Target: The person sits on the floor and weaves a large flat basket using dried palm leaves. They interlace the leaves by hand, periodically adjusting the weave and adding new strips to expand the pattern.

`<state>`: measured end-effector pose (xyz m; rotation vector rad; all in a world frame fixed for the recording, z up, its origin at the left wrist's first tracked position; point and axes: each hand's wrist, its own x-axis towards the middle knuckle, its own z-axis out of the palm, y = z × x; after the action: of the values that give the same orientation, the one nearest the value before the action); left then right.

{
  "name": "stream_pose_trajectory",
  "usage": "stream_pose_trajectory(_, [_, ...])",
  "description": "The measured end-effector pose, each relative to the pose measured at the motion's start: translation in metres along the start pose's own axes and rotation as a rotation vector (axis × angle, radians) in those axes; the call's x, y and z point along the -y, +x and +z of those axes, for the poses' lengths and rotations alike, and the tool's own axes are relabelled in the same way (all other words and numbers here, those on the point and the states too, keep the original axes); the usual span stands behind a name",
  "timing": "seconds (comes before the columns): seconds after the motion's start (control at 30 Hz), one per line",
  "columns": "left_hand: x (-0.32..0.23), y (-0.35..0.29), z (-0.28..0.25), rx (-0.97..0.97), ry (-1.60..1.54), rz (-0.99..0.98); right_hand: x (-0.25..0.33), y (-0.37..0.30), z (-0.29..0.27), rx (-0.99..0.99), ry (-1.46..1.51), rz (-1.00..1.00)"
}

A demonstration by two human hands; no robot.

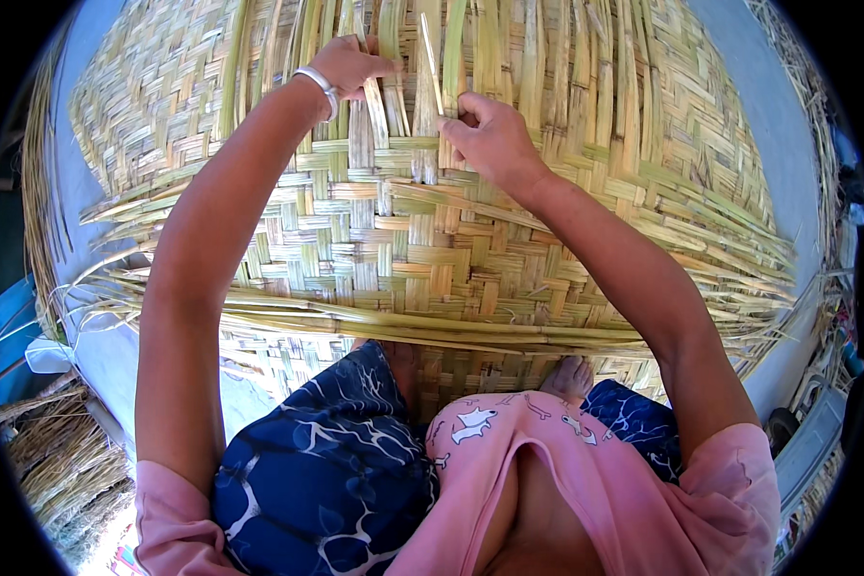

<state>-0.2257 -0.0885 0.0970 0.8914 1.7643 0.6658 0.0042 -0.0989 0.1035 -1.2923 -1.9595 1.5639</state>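
A large woven mat of flat yellow-green reed strips spreads out before me. Toward its far middle, my left hand, with a white band at the wrist, closes its fingers on a flat reed strip lifted off the weave. My right hand is nearer and to the right, thumb and fingers pinched at the lower end of a thin pale strip that stands up at a slant. Upright strips lie side by side beyond both hands. Their far ends run out of the picture.
Loose long strips lie crosswise over the mat close to my feet. More strip ends fan out at the right edge. Bundled dry stalks lie at lower left, near a blue object. A grey-blue floor borders the mat.
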Motion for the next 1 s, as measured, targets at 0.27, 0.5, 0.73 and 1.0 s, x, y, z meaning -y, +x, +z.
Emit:
stream_pose_trajectory(0.27, [0.004,-0.005,-0.004,0.098,-0.065,0.009,0.003,0.015,0.003,0.083,-0.221,0.024])
stream_pose_trajectory(0.5, [0.006,-0.019,-0.014,0.36,-0.293,0.083,0.007,0.033,0.002,0.345,-0.568,-0.238])
stream_pose_trajectory(0.73, [0.043,-0.056,0.004,-0.252,-0.604,0.067,-0.001,0.047,0.001,0.397,-0.583,-0.197])
stream_pose_trajectory(1.0, [0.065,-0.079,0.014,-0.468,-0.545,0.019,-0.017,0.015,0.01,0.086,-0.521,-0.461])
